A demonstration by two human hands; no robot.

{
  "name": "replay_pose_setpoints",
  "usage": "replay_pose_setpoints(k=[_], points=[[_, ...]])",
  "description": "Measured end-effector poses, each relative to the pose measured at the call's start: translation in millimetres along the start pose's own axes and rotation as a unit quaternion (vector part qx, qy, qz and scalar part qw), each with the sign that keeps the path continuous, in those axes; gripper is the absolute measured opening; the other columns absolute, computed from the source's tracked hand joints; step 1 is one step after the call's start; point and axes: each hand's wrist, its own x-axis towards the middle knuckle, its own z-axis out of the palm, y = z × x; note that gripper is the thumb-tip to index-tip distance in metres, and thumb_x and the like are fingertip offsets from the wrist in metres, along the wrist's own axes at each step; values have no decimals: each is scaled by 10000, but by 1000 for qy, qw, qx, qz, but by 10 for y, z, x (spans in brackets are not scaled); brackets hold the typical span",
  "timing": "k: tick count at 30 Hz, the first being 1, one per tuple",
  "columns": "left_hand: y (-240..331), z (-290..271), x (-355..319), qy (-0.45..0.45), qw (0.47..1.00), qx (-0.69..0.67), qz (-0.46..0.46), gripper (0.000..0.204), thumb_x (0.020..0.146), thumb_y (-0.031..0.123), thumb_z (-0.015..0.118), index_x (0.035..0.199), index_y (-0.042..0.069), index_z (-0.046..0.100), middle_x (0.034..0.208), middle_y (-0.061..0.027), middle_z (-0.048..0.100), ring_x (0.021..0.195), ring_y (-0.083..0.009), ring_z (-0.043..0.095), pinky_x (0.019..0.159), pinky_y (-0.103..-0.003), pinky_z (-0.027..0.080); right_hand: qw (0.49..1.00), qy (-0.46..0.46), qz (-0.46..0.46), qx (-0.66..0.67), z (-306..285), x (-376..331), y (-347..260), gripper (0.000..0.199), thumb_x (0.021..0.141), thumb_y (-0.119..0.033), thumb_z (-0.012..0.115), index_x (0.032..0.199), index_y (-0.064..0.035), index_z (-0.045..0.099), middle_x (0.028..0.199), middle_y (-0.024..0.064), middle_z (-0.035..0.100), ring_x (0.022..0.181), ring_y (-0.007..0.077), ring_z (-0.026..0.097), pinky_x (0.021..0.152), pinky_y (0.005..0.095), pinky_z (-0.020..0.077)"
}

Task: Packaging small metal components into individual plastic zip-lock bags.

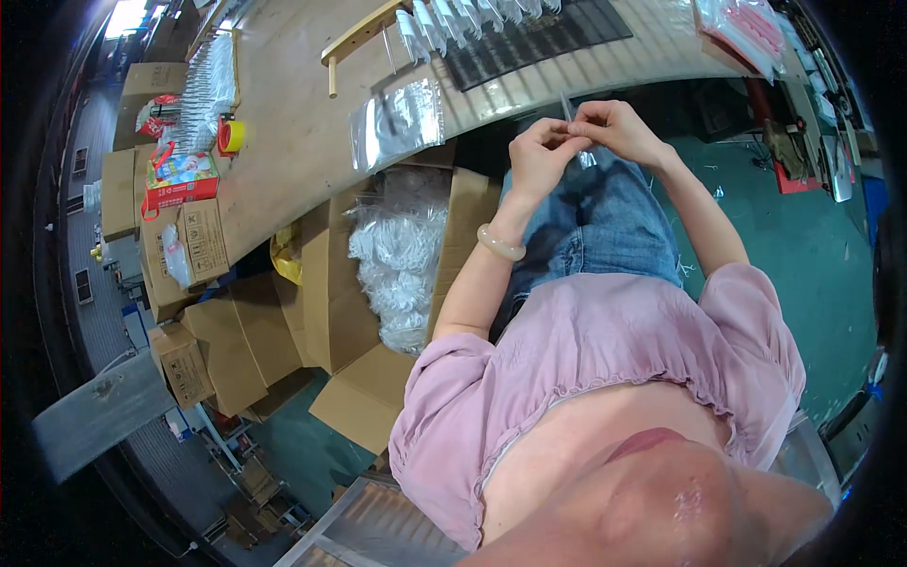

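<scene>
My left hand (540,159), with a pale bangle (501,244) on its wrist, and my right hand (622,130) meet over my lap at the table's near edge. Both are closed, fingertips pinched together around a slim, shiny, clear-and-grey piece (588,160). Its thin tip pokes up between the hands; the fingers cover its middle, and I cannot make out its kind. On the table, left of my hands, lies a flat pile of shiny clear plastic bags (397,125). Farther off, a wooden rack (364,33) carries a row of clear plastic-wrapped pieces (453,24).
A dark mat (539,52) lies beneath the rack on the wooden table (293,113). Left of my legs stands an open carton (333,283) full of clear plastic bundles (402,255). Pink-and-clear packets (742,36) rest at the far right; a red box (181,181) sits at the left.
</scene>
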Motion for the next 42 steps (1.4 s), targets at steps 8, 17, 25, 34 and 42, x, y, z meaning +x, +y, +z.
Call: replay_pose_setpoints(k=[8,17,25,34,42], points=[[0,29,62,2,950,-300,-87,117,833,63,672,902,-29,654,769,-36,665,663,-80,602,590,-209,476,980,-17,-57,191,1,-13,61,193,936,-199,555,844,-30,552,721,-20,563,661,53,499,600,204,410],[9,116,54,167,985,27,26,121,823,104,668,821,-13,701,640,-34,652,557,-60,577,524,-216,461,919,150,-101,-351,50,-170,-156,270,872,-185,631,1096,-39,590,744,69,602,639,105,580,598,288,475],[-111,-274,51,246,957,144,56,112,778,101,681,814,-2,701,614,-40,643,557,-51,571,550,-221,468,934,291,-187,-87,-113,518,46,510,819,-205,702,1274,-70,516,907,36,645,845,142,623,752,297,499],[-94,-338,-233,195,967,158,52,113,793,110,676,842,11,696,634,-46,647,566,-69,581,558,-230,475,852,458,-253,24,-292,2072,124,468,777,-210,745,1162,-35,544,1070,76,638,959,171,603,822,309,476],[-186,-498,-238,198,957,199,80,112,804,105,667,877,24,688,645,-80,639,568,-97,596,556,-245,480,888,389,-244,-8,-309,1549,184,382,806,-160,680,1148,-53,547,1047,119,640,953,244,631,798,316,485]])
